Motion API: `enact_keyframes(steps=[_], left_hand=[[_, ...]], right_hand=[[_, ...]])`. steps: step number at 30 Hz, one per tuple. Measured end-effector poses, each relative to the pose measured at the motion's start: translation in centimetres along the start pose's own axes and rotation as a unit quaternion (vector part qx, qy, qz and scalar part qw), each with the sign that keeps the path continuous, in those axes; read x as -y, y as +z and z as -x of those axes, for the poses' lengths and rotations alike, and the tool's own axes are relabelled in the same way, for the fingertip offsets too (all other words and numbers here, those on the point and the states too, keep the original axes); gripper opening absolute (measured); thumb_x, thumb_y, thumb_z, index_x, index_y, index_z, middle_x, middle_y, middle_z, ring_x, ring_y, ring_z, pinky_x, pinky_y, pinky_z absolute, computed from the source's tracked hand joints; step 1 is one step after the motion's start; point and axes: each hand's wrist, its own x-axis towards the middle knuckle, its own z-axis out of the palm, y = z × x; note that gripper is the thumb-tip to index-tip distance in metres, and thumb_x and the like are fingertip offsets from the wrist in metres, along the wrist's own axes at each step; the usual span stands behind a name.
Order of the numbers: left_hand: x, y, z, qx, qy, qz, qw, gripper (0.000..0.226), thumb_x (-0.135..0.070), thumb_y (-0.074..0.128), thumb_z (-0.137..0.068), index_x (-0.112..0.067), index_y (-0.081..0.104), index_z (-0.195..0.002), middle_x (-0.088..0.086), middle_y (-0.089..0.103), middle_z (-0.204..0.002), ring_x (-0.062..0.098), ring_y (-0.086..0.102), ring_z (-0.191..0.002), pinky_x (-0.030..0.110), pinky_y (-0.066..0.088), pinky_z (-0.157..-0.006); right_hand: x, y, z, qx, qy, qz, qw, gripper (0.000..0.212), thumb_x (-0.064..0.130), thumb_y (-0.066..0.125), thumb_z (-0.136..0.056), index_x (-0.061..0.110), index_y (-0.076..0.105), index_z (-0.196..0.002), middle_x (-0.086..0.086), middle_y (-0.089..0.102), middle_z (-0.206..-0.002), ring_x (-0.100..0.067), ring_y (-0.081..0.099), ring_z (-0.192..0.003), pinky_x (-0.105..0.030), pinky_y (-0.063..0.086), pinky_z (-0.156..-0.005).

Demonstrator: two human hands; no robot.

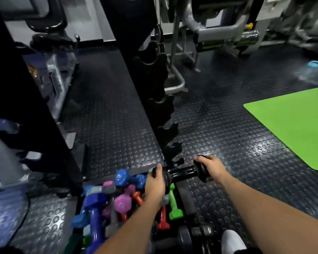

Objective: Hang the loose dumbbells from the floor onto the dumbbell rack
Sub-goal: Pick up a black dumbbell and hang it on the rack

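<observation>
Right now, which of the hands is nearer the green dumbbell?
Left. The left hand grips one end of the black dumbbell, right beside the green dumbbell. The right hand grips the other end, farther off.

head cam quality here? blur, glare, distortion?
Head view: dim overall; centre fairly sharp on both hands, left and right, gripping the black dumbbell; edges smeared by motion blur, worst top right; wide-angle bending tilts the rack; specular glare on the studded floor.
</observation>
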Motion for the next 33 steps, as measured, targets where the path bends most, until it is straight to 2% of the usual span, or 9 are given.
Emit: enact_keyframes(steps=[2, 5, 8, 10, 12, 16, 21, 26, 33], left_hand=[[0.2, 2.0, -0.7, 0.002, -0.026, -0.004, 1.0, 0.071, -0.071, 0.04, -0.093, -0.013, 0.059, -0.13, 0.011, 0.062, -0.127, 0.035, 0.055, -0.122, 0.043, 0.04, -0.109], [2.1, 5.3, -3.1, 0.039, -0.045, 0.016, 0.998, 0.078, -0.079, 0.034, -0.089, -0.016, 0.056, -0.128, -0.002, 0.059, -0.126, 0.032, 0.055, -0.121, 0.045, 0.039, -0.109], [6.8, 9.3, -8.9, 0.057, -0.082, 0.081, 0.992, 0.103, -0.103, 0.033, -0.063, -0.027, 0.057, -0.13, 0.002, 0.065, -0.13, 0.032, 0.064, -0.113, 0.057, 0.052, -0.094], [6.2, 10.5, -9.3, 0.068, -0.126, 0.152, 0.978, 0.082, -0.089, 0.038, -0.08, -0.024, 0.055, -0.126, 0.007, 0.063, -0.125, 0.033, 0.066, -0.103, 0.053, 0.061, -0.072], [2.1, 10.3, -6.1, 0.062, -0.148, 0.2, 0.967, 0.064, -0.07, 0.037, -0.095, -0.022, 0.05, -0.134, 0.009, 0.055, -0.131, 0.033, 0.061, -0.103, 0.05, 0.062, -0.064], [1.3, 12.0, -7.2, 0.04, -0.187, 0.291, 0.937, 0.06, -0.059, 0.034, -0.102, -0.02, 0.037, -0.148, 0.009, 0.04, -0.148, 0.033, 0.047, -0.112, 0.056, 0.061, -0.072], [0.5, 14.5, -9.0, 0.027, -0.25, 0.395, 0.884, 0.059, -0.056, 0.034, -0.102, -0.021, 0.037, -0.149, 0.01, 0.046, -0.143, 0.042, 0.048, -0.126, 0.055, 0.059, -0.069], [-0.8, 15.9, -9.7, 0.015, -0.267, 0.458, 0.848, 0.052, -0.052, 0.034, -0.104, -0.02, 0.043, -0.143, 0.012, 0.048, -0.124, 0.043, 0.049, -0.111, 0.063, 0.051, -0.092], [-1.9, 15.6, -10.7, -0.011, -0.289, 0.536, 0.793, 0.049, -0.051, 0.034, -0.105, -0.021, 0.049, -0.14, 0.014, 0.048, -0.13, 0.045, 0.048, -0.115, 0.064, 0.05, -0.094]], right_hand=[[-0.3, -1.2, -1.9, -0.002, 0.003, 0.013, 1.0, 0.06, 0.05, 0.082, -0.071, 0.011, 0.069, -0.115, -0.013, 0.075, -0.105, -0.028, 0.07, -0.087, -0.031, 0.052, -0.064], [-0.2, -2.5, -4.5, -0.003, -0.008, 0.04, 0.999, 0.042, 0.041, 0.08, -0.08, 0.011, 0.073, -0.107, -0.011, 0.075, -0.092, -0.027, 0.069, -0.073, -0.031, 0.052, -0.056], [0.4, -3.2, -7.2, -0.007, -0.013, 0.069, 0.998, 0.031, 0.038, 0.08, -0.081, 0.012, 0.075, -0.098, -0.014, 0.076, -0.09, -0.029, 0.068, -0.069, -0.035, 0.053, -0.056], [0.7, -3.3, -9.6, 0.0, -0.017, 0.086, 0.996, 0.032, 0.042, 0.082, -0.077, 0.014, 0.077, -0.094, -0.016, 0.077, -0.092, -0.031, 0.071, -0.073, -0.039, 0.055, -0.061], [1.2, -3.2, -11.8, 0.011, -0.024, 0.108, 0.994, 0.04, 0.049, 0.083, -0.071, 0.016, 0.078, -0.093, -0.014, 0.078, -0.093, -0.035, 0.075, -0.081, -0.044, 0.059, -0.066], [2.8, -1.9, -16.1, 0.046, -0.047, 0.133, 0.989, 0.037, 0.044, 0.08, -0.08, 0.014, 0.076, -0.101, -0.011, 0.076, -0.097, -0.032, 0.074, -0.084, -0.041, 0.059, -0.067], [5.1, 0.6, -21.2, 0.075, -0.089, 0.135, 0.984, 0.025, 0.034, 0.075, -0.087, 0.011, 0.074, -0.098, -0.015, 0.075, -0.102, -0.029, 0.07, -0.087, -0.035, 0.055, -0.072], [7.4, 3.6, -24.2, 0.117, -0.118, 0.167, 0.972, 0.03, 0.045, 0.082, -0.077, 0.02, 0.078, -0.093, -0.003, 0.077, -0.097, -0.021, 0.073, -0.093, -0.038, 0.058, -0.087], [8.1, 7.0, -25.1, 0.125, -0.122, 0.157, 0.972, 0.034, 0.053, 0.075, -0.081, 0.02, 0.078, -0.092, 0.001, 0.076, -0.096, -0.015, 0.07, -0.091, -0.032, 0.055, -0.086]])
